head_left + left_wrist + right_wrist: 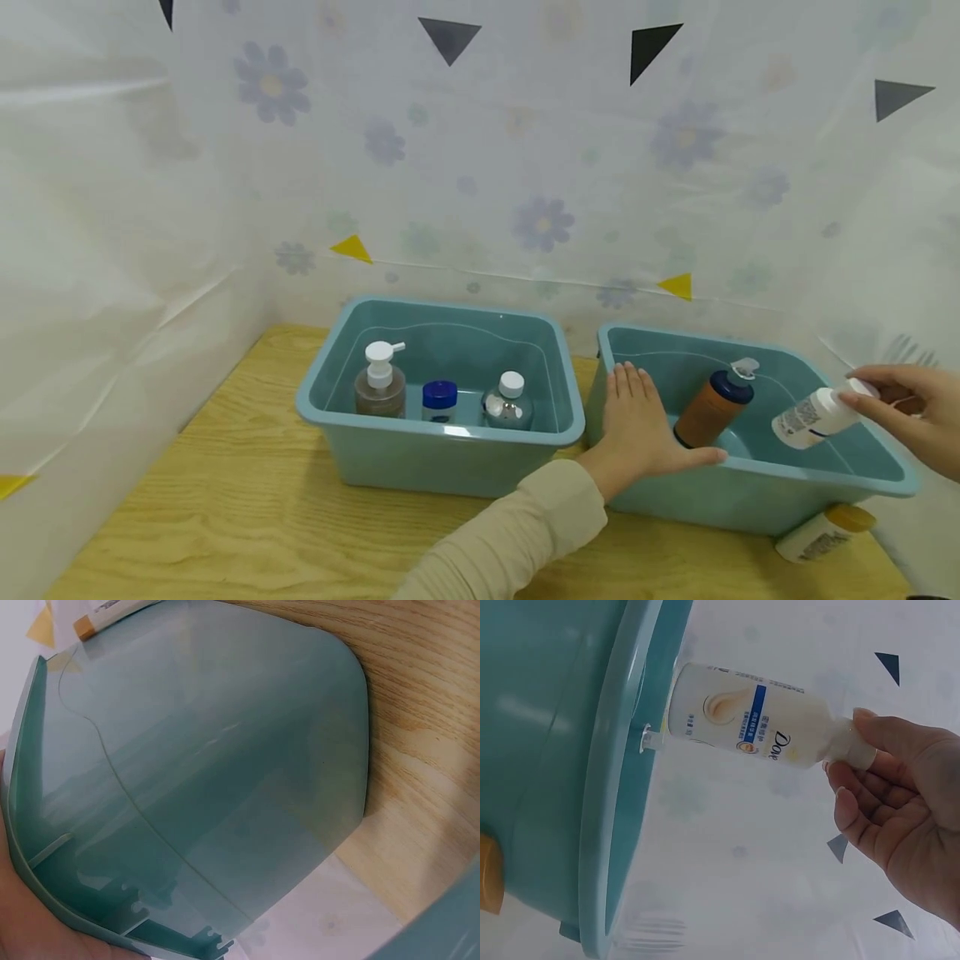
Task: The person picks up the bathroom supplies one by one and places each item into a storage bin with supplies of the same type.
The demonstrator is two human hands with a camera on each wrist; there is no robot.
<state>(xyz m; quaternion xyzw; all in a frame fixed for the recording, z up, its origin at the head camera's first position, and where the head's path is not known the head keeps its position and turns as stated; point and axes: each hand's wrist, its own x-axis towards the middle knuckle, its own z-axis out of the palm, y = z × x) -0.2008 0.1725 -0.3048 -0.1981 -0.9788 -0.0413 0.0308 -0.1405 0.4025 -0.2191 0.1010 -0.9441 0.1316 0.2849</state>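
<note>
My right hand (918,404) pinches a white Dove bottle (806,421) by its white cap. The bottle is tilted, its base pointing left, above the right teal bin (750,492); its label (757,720) shows in the right wrist view. Across that bin's left front corner rests my left hand (637,429), fingers straight and thumb spread along the front rim. In the left wrist view the left hand (37,926) lies at the bin's rim. Inside the right bin an orange-brown bottle (712,412) with a dark collar and clear pump top leans to the right.
A second teal bin (435,458) stands left, holding a pump bottle (381,392), a blue-lidded jar (439,400) and a clear white-capped bottle (507,404). A yellow-capped bottle (821,533) lies against the right bin's front. Wooden tabletop (247,525); flowered sheet (465,167) behind.
</note>
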